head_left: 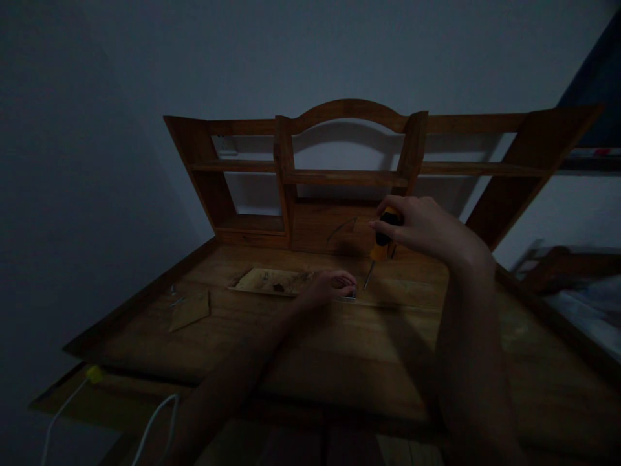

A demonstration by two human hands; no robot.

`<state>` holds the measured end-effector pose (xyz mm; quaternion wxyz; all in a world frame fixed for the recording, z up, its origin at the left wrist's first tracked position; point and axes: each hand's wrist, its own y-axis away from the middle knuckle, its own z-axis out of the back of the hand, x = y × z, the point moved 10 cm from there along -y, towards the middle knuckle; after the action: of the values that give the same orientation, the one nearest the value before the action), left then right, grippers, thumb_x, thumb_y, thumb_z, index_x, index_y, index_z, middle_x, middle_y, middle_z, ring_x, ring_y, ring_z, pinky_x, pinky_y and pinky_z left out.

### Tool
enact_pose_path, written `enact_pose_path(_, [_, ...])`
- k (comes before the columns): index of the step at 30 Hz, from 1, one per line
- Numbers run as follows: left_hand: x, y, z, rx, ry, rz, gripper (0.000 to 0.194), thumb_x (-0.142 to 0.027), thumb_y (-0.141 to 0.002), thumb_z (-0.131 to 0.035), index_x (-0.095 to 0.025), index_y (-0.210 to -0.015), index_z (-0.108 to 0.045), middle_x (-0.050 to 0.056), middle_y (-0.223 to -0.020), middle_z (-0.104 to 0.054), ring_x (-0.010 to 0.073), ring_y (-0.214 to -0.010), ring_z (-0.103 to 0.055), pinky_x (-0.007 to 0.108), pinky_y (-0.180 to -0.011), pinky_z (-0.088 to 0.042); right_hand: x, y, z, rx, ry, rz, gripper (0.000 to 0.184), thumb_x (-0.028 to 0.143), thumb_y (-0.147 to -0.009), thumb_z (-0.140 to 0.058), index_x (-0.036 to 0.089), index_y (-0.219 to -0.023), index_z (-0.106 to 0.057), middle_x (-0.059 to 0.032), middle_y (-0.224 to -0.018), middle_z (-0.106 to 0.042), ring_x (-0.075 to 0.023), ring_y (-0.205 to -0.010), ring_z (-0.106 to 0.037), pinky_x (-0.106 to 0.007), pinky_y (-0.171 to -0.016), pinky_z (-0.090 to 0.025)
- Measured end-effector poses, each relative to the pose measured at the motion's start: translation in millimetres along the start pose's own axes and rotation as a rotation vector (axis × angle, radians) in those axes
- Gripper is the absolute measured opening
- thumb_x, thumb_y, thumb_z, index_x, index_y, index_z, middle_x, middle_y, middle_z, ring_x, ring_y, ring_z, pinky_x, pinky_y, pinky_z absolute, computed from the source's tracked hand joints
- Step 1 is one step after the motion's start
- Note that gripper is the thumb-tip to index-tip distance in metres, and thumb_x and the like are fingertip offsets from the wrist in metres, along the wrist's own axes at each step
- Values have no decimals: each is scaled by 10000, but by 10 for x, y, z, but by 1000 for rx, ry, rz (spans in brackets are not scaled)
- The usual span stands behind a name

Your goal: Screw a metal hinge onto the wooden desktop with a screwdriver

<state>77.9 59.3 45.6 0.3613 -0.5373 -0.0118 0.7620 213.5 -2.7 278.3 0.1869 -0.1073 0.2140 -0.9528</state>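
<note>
- Clearly, the screwdriver (379,251) is gripped from above, right of the frame's centre: the fingers of the right hand (418,221) close round its yellow-and-black handle, probably so the shaft can point down and be steered.
- Its tip hangs just right of the left hand (326,289); from where I stand, I cannot tell whether it touches anything.
- Those left fingers are curled low over a small shiny piece (350,298) near the centre, perhaps to steady it; whether they pinch or merely press it, I cannot tell.
- Beside that hand, left of centre, a pale board (264,282) with dark stains lies flat, seemingly kept within reach.
- Farther left rests a small flat piece (191,311), with tiny bits near it too dim to name.
- Under it all spreads a wooden table (339,349), its grain visible, a shelf unit (349,177) rising at its back.
- Around us the room is dim: bare wall (310,52) above, white cable (158,412) lower left, dark cloth (596,90) upper right.
</note>
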Motion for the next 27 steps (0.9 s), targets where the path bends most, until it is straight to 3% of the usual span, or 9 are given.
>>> enact_pose_path(9, [12, -5, -12, 14, -52, 9, 152, -268, -915, -803, -164, -1024, -825, 73, -979, -840, 188, -908, -797, 282, -853, -626, 81, -16, -39, 41, -9, -10, 230, 425, -1007, -667, 213, -1066, -734, -98, -974, -797, -304, -896, -743, -388, -766, -500])
enact_pose_path(20, [95, 3, -40, 18, 10, -18, 202, -304, -886, -848, -154, -1016, -812, 71, -968, -842, 187, -911, -802, 271, -860, -614, 134, -29, 10, -22, -39, 46, 215, 412, -1004, -682, 213, -1064, -736, -91, -973, -792, -299, -920, -733, -384, -771, -492])
enact_pose_path(27, [27, 27, -36, 19, 0, -4, 177, -268, -882, -856, -167, -1014, -794, 53, -942, -836, 177, -889, -802, 268, -862, -611, 136, -36, 5, -33, -58, 58, 195, 400, -996, -711, 222, -1068, -742, -88, -964, -788, -305, -944, -727, -375, -760, -490])
